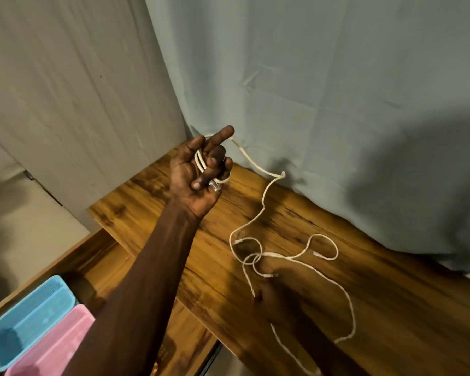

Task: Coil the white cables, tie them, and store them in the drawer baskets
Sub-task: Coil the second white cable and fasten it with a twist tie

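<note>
- Cable [263, 202] trails from your raised left hand [198, 175] toward five o'clock, down onto the wooden table [391, 308].
- Coils wrap your left fingers, thumb pinning the plug end.
- Your right hand [272, 302] is blurred at the loose loops; I cannot tell its grip.
- Blue basket [30, 321] and pink basket [55, 348] sit at seven o'clock, nothing visible inside.

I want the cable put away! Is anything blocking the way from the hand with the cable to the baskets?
Nothing visible blocks it. The left hand holds the cable, and the blue basket and pink basket sit open-topped in the drawer. But the cable's loose end trails tangled across the table.
</note>
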